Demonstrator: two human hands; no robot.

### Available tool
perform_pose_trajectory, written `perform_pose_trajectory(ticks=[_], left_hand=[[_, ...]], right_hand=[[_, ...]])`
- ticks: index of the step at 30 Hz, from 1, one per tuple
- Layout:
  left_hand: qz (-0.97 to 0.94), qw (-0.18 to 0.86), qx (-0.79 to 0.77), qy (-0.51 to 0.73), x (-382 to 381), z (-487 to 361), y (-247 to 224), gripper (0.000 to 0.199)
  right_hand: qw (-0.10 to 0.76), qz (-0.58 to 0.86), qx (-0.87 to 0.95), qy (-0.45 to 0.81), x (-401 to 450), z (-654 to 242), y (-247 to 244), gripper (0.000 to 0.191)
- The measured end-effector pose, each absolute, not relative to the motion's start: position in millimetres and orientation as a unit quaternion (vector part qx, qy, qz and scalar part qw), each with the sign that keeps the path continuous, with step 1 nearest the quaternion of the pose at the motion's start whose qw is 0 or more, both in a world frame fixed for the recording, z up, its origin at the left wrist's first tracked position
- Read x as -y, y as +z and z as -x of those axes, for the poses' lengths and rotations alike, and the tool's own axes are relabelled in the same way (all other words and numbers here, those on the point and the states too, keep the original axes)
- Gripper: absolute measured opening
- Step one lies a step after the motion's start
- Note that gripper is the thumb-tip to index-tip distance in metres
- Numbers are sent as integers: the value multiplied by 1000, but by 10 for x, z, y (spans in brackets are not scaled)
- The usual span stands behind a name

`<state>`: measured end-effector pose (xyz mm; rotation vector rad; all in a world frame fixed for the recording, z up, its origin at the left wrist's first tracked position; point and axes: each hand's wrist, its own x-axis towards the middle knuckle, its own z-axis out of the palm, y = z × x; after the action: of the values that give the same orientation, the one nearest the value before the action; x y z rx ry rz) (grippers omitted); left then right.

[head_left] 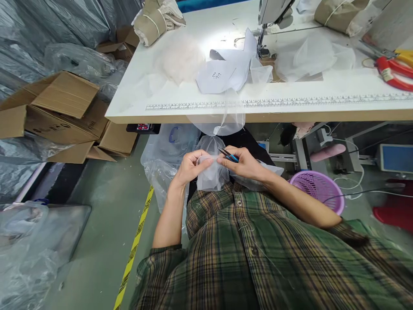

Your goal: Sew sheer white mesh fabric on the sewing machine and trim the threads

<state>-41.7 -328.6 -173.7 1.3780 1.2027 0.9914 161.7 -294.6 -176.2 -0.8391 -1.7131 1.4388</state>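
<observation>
Sheer white fabric (212, 177) hangs over my lap, just below the table's front edge. My left hand (195, 165) is closed, pinching the fabric's upper edge between thumb and fingers. Close beside it, my right hand (242, 162) pinches the same edge. Blue-handled thread snips (231, 156) are tucked in my right hand, their dark tips pointing up and left. More of the sheer material (222, 122) drapes down over the table edge above my hands. Folds of it also lie to the right, under my right wrist.
The white table (129, 97) carries a printed ruler, a sewing machine (265, 26), white paper pieces (222, 71), tied fabric bundles (150, 23) and red-handled scissors (392, 73). Cardboard boxes (64, 97) stand left. A purple basket (318, 185) sits at lower right, near cables.
</observation>
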Motion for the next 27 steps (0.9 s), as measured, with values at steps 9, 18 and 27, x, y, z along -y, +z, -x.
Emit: perform_pose_trajectory(ticks=[9,18,27], left_hand=[[-636,460,-481,390,3678,703,-1616,23],[-660,413,-542,316,3781,805,-1739,20],[-719,371,-560,179,3962,649,-1943,19]], right_hand=[[367,369,470,713,3048,-1982,-1784,44],[223,586,634,453,2399,-1798,-2161,30],[208,591,561,540,2241,-1426,-2467,21]])
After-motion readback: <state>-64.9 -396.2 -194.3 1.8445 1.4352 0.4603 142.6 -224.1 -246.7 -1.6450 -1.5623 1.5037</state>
